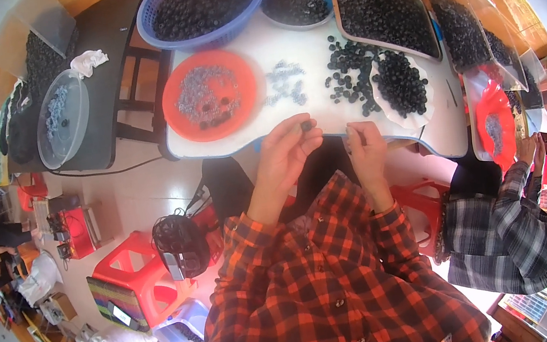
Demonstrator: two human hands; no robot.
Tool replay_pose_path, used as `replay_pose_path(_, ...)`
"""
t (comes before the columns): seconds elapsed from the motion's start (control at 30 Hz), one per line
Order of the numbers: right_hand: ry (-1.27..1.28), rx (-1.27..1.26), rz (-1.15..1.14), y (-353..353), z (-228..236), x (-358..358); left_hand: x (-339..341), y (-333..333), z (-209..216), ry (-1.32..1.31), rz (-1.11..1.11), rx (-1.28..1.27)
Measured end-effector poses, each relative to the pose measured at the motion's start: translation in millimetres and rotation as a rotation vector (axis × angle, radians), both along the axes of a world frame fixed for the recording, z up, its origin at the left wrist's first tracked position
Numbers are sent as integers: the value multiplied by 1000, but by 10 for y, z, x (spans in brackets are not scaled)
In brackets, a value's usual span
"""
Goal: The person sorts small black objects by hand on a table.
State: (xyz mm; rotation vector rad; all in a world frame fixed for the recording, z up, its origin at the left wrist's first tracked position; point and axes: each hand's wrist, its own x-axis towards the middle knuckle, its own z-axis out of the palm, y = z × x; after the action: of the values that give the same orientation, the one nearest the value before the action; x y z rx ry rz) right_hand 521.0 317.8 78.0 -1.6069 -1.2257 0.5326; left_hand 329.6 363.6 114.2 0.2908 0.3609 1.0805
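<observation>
My left hand point(283, 155) is raised at the front edge of the white table point(311, 113), its thumb and fingers closed on a small black round piece point(306, 126). Close to its right, my right hand point(367, 151) has thumb and fingertips pinched together; what they hold, if anything, is too small to name. Beyond the left hand lies a cluster of small clear pieces point(286, 84), beside an orange-red plate point(176, 115) bearing more of them and a few black pieces. Loose black round pieces point(347, 70) lie beyond the right hand, next to a white scalloped dish point(427, 111) heaped with others.
Along the far side stand a blue basket point(148, 27), a round dish point(326, 20) and a metal tray point(336, 8), all holding black pieces. At left is a dark table point(103, 76) with a clear tub point(47, 150). A co-worker point(485, 232) sits at right; a red stool point(136, 260) stands lower left.
</observation>
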Motion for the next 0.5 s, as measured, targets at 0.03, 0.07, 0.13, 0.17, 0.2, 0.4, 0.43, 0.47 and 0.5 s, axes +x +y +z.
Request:
replay_pose_path(0.03,23,-11,16,-7,37,-21,-19,-24,14,-4,2,6)
replay_pose_path(0.07,22,-13,16,-13,68,-49,-34,-47,20,-8,3,12)
replay_pose_path(0.13,94,-9,62,-21,136,-123,-60,-95,-6,-9,16,10)
replay_pose_path(0.17,93,-10,64,-27,183,-158,-72,-116,-25,-8,28,9)
replay_pose_path(0.2,160,-61,86,-35,238,-192,-83,-132,-53,-10,29,8)
replay_pose_path(0.4,398,-131,186,-69,409,-300,-128,-215,-69,-57,33,-10)
replay_pose_path(0.43,460,-129,211,-70,417,-310,-136,-217,-99,-98,20,-5)
replay_pose_path(0.47,458,-129,211,-73,429,-322,-142,-221,-125,-139,6,0)
replay_pose_path(0.5,493,-142,226,-77,441,-335,-143,-232,-148,-141,6,0)
